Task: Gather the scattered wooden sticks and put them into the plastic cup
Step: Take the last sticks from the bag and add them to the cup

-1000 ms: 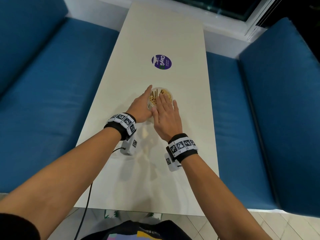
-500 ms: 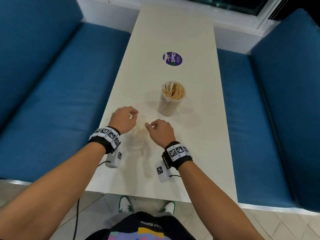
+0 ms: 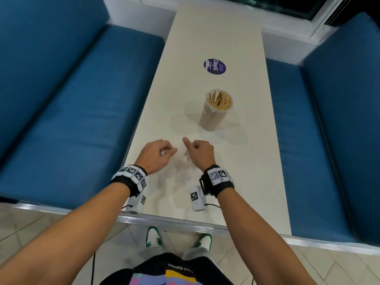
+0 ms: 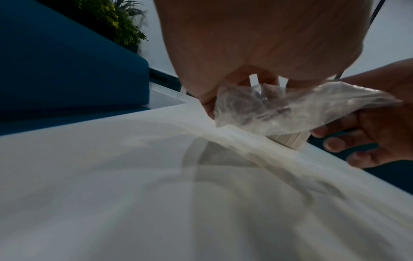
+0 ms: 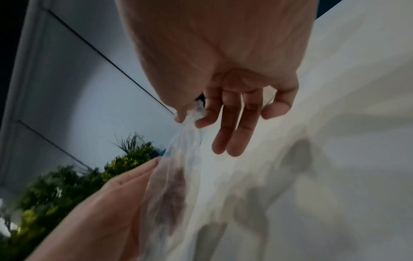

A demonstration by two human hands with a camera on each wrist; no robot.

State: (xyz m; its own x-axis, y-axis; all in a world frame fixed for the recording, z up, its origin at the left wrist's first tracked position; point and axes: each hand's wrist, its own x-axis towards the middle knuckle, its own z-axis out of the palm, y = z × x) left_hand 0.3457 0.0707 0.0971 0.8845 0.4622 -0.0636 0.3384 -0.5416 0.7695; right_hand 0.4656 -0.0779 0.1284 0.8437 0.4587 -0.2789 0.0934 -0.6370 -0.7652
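Both hands, the left hand and right hand, pinch a clear plastic bag in their fingers, just short of the stick-filled plastic cup on the worktop.

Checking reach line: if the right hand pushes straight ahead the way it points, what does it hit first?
Probably the plastic cup of wooden sticks, ahead of the right hand; bare table lies between, depth uncertain.

Both wrist views are motion-blurred. The clear plastic film hides most of the plastic cup in the left wrist view. In the head view, the film between the 2 hands is barely discernible.
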